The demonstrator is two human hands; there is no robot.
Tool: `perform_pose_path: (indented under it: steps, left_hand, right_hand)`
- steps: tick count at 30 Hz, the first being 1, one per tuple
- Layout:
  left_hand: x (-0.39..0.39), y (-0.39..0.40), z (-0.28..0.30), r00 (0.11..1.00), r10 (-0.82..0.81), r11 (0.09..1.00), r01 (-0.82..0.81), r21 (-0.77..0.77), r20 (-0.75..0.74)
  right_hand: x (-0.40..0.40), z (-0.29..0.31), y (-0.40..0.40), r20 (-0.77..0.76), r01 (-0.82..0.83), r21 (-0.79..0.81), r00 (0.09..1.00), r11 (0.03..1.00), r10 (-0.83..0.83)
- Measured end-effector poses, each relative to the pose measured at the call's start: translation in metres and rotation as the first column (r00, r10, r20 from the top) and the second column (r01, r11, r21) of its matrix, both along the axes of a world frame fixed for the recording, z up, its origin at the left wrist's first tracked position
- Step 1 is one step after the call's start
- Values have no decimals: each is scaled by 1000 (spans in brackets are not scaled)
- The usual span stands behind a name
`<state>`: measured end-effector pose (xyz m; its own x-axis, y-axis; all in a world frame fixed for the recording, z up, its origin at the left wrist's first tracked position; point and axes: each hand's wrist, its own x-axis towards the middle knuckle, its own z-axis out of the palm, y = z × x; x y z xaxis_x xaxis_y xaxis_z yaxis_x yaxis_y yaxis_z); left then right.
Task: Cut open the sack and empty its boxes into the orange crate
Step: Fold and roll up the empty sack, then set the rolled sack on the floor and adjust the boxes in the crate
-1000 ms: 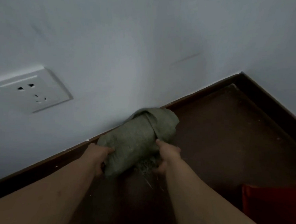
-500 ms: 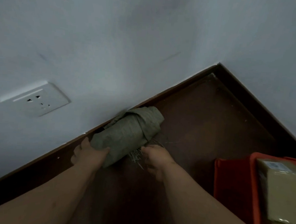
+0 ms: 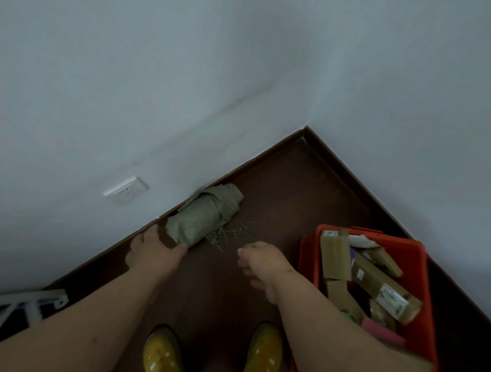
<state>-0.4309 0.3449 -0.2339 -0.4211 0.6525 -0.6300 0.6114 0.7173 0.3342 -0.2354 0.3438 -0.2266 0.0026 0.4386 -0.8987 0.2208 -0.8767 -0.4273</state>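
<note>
Since the earlier pictures both hands are drawing back from the rolled, grey-green woven sack [image 3: 205,216], and the view is pulling away so that the yellow shoes [image 3: 161,355] and the whole crate are now showing.

On the left, a white metal frame [image 3: 19,302] is leaning low against the wall, and a white wall socket [image 3: 126,190] is sitting above the dark skirting. The sack is lying rolled up on the dark brown floor [image 3: 295,188], tucked against the skirting near the corner, with loose frayed strands [image 3: 224,236] trailing from its near end. The left hand [image 3: 152,252] is touching that near end, thumb against the fabric, fingers fairly relaxed rather than clamped. The right hand [image 3: 258,264] is hanging apart from the sack, fingers loosely curled; it may be pinching a thin strand, but the picture is too soft to tell.

To the right, the orange plastic crate [image 3: 423,252] is holding several brown cardboard boxes [image 3: 336,254] jumbled together. Judging by this, the emptying is done and the limp sack is being put aside; little seems left.

White labels are showing on some boxes, but nothing on them is readable.
</note>
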Motion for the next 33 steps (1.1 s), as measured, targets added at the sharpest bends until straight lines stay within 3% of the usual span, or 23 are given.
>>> perform_pose_path:
  steps: [4, 9, 13, 21, 33]
  left_hand:
    - [17, -19, 65, 1000, 5, 997, -6, 74, 10]
    - [34, -45, 122, 998, -69, 988, 68, 141, 5]
    - [43, -85, 153, 990, -137, 977, 132, 165, 17]
    - [55, -147, 203, 991, -117, 975, 102, 196, 65]
    - [132, -205, 237, 980, -172, 964, 147, 222, 98]
  right_hand:
    - [19, 71, -18, 37, -61, 88, 998, 994, 58]
    - [41, 129, -57, 98, -19, 204, 995, 979, -1]
    - [54, 167, -111, 193, -60, 198, 981, 978, 22]
    - [78, 216, -205, 251, -158, 184, 962, 970, 109]
    - [151, 248, -267, 323, -237, 222, 933, 946, 158]
